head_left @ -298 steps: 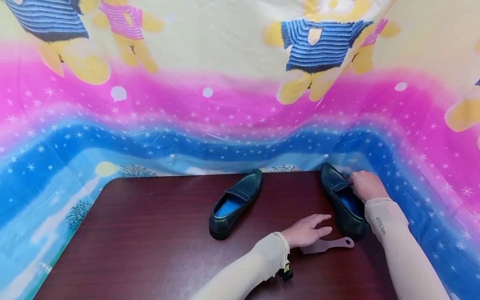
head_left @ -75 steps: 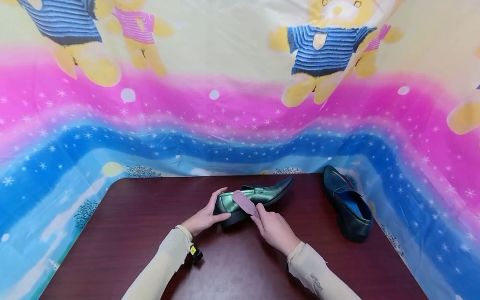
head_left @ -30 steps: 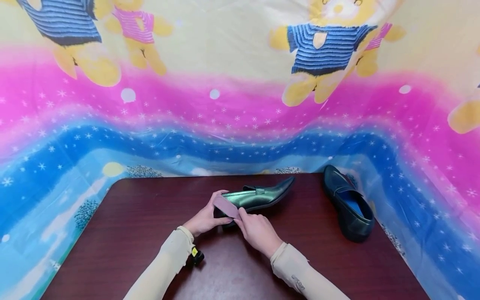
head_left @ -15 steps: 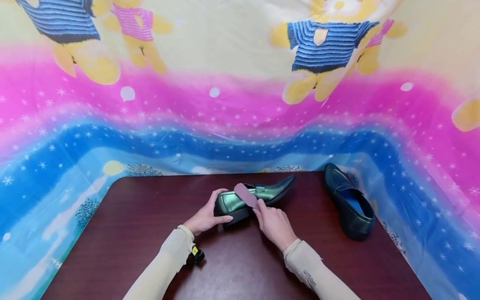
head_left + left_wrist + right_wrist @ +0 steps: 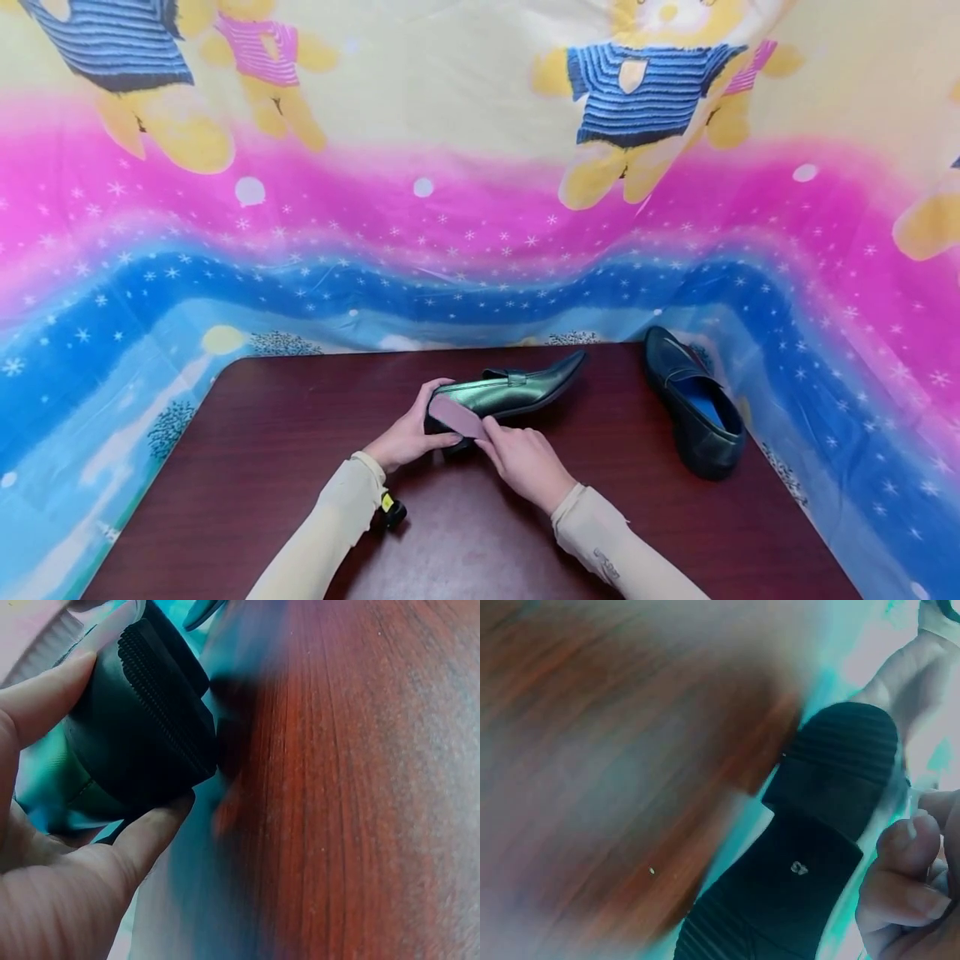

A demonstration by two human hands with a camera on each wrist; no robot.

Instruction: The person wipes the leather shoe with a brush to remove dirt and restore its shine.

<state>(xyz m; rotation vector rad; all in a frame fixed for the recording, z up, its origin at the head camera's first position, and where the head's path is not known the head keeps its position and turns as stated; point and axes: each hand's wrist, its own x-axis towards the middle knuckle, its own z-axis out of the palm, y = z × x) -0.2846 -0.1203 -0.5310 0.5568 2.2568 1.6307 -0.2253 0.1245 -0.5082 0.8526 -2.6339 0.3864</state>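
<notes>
A dark green loafer (image 5: pixel 543 387) is tilted up on its side at the middle of the table, toe toward the right. My left hand (image 5: pixel 405 433) grips its heel between thumb and fingers; the dark heel (image 5: pixel 112 742) shows close up in the left wrist view. With curled fingers my right hand (image 5: pixel 528 467) holds the handle of a pinkish-mauve shoe brush (image 5: pixel 456 416). The brush lies against the loafer's near side by the heel, its bristles (image 5: pixel 49 641) partly visible in the left wrist view. In the right wrist view the ridged sole (image 5: pixel 802 855) shows a printed number.
A matching loafer (image 5: pixel 697 417) with a blue insole stands upright at the table's right side. The dark red-brown table (image 5: pixel 285 433) meets a patterned cloth (image 5: pixel 480 275) at its back and sides. A small black device (image 5: pixel 392 510) hangs at the left wrist.
Earlier both loafers stood upright and the brush lay on the table. Over the last second the right hand slid the brush from heel toward mid-side and back to the heel; the left hand kept its grip.
</notes>
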